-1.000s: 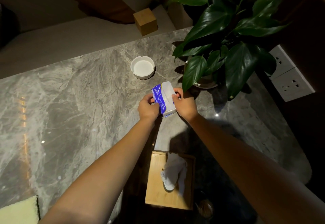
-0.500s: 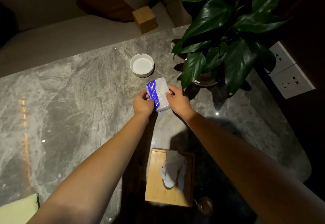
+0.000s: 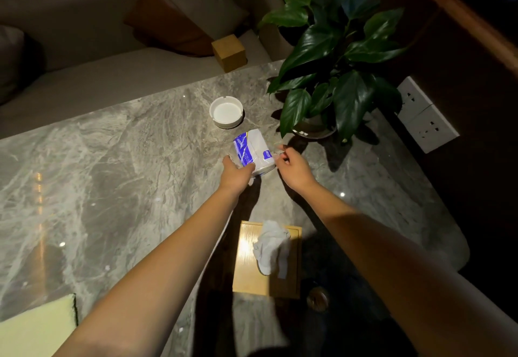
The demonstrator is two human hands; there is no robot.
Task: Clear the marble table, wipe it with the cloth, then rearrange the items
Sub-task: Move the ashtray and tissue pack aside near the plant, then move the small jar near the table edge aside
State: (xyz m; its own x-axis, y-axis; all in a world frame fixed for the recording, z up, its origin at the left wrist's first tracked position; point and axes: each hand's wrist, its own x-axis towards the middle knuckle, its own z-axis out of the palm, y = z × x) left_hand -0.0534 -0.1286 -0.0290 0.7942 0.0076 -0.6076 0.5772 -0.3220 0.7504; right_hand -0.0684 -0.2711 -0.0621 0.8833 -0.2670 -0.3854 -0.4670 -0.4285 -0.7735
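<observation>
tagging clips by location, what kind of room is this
Probably a lounge or hotel-style sitting area, dimly lit: a cushioned sofa runs along a marble table that holds a white ashtray, a potted plant and a wooden tissue box.

A wide stretch of bare marble desk (image 3: pixel 112 177) lies open to the left of both hands, broken only by a pale yellow cloth (image 3: pixel 36 328) at the near-left corner. Ahead, the way narrows: a white ashtray (image 3: pixel 226 112) sits just beyond a blue-and-white tissue pack (image 3: pixel 253 152), while the potted plant (image 3: pixel 330 76) spreads its leaves over the far-right corner. Nearer the body, a wooden tissue box (image 3: pixel 252 261) sits between the two forearms.
</observation>
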